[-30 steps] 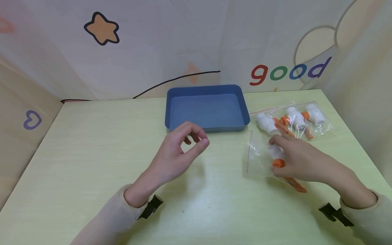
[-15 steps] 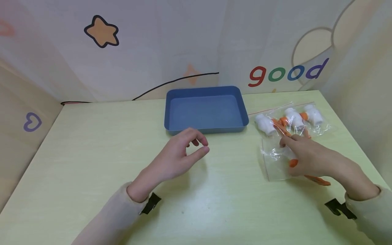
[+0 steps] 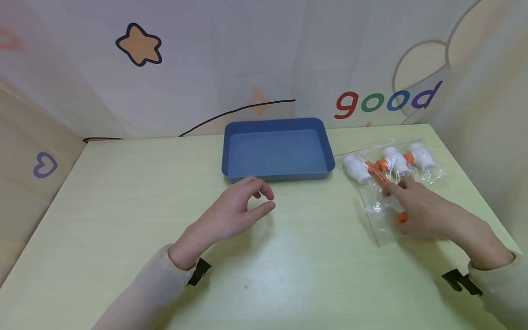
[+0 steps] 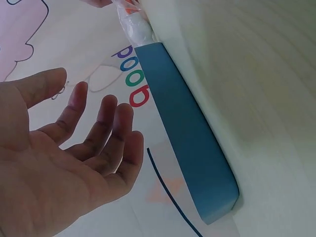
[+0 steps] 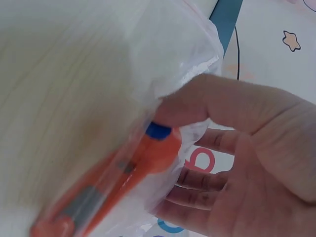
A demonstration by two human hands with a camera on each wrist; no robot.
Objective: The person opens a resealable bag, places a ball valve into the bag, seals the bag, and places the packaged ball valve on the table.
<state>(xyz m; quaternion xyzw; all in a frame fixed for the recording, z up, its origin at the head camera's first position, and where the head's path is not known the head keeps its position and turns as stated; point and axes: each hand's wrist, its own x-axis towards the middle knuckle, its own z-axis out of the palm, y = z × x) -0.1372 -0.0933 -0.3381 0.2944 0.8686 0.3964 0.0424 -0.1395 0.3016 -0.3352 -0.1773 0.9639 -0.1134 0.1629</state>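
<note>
My right hand (image 3: 429, 210) grips a clear zip bag holding a ball valve (image 3: 403, 217) at the right of the table. In the right wrist view, the thumb presses near the blue cap on the valve's orange lever handle (image 5: 157, 153); the other fingers lie behind the bag. In the head view the hand hides most of this valve, and the bag (image 3: 381, 227) spreads out leftward. Right behind it lie several bagged white ball valves (image 3: 358, 169) with orange handles. My left hand (image 3: 233, 211) hovers in front of the blue tray (image 3: 277, 177), fingers loosely curled, holding nothing.
The shallow tray stands at the back middle of the pale wooden table (image 3: 123, 220), left of the bagged valves. A printed curtain (image 3: 206, 59) rises directly behind the table, with more fabric at both sides.
My right hand has moved rightward with the bagged ball valve, bringing it close to the row of other bagged valves. My left hand has shifted slightly left and down.
</note>
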